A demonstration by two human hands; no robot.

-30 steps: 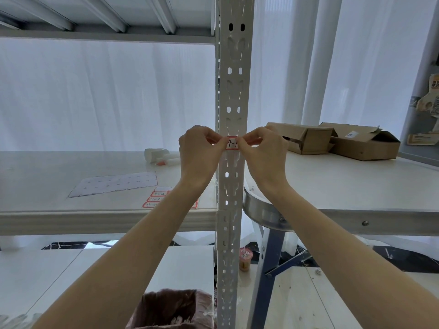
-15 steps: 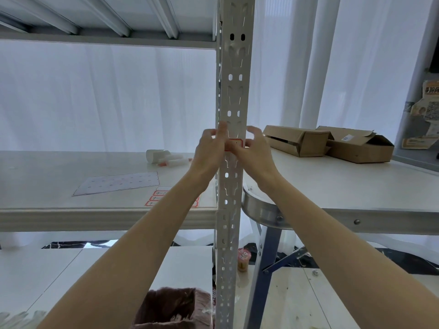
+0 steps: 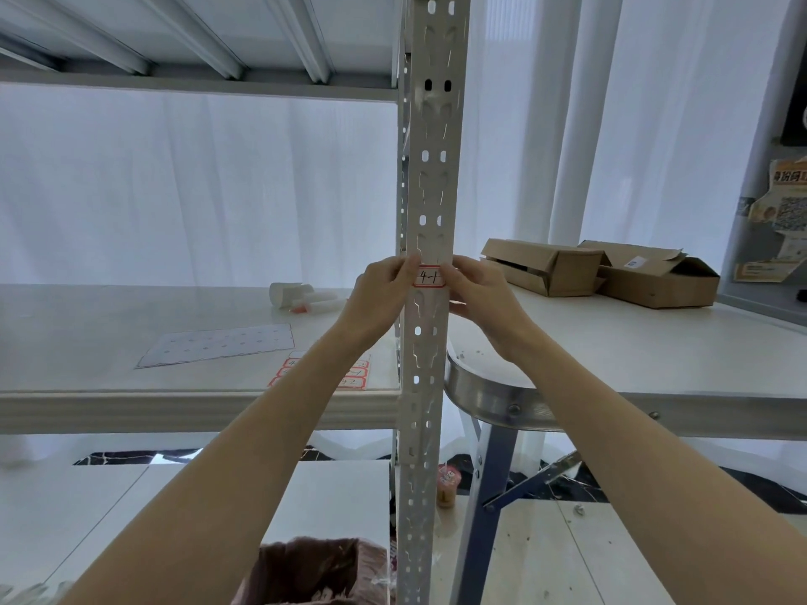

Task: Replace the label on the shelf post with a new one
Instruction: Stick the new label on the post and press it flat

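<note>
A small red-bordered label [image 3: 429, 277] marked "4-1" lies flat on the front of the white perforated shelf post [image 3: 430, 176]. My left hand [image 3: 379, 294] sits on the post's left side with its thumb touching the label's left edge. On the right side, my right hand [image 3: 482, 294] has its thumb at the label's right edge. Both hands reach partly behind the post. More red-bordered labels [image 3: 349, 373] lie on the shelf near the post, partly hidden by my left forearm.
A white backing sheet [image 3: 218, 349] and a white roll with a pen-like item [image 3: 301, 296] lie on the left shelf. Two open cardboard boxes [image 3: 602, 270] sit on the round-edged table to the right. A lined bin [image 3: 314, 569] stands below.
My hands pinched the label in front of the post, then brought it onto the post face; now the label lies flat with both thumbs at its edges. The view has tilted slightly.
</note>
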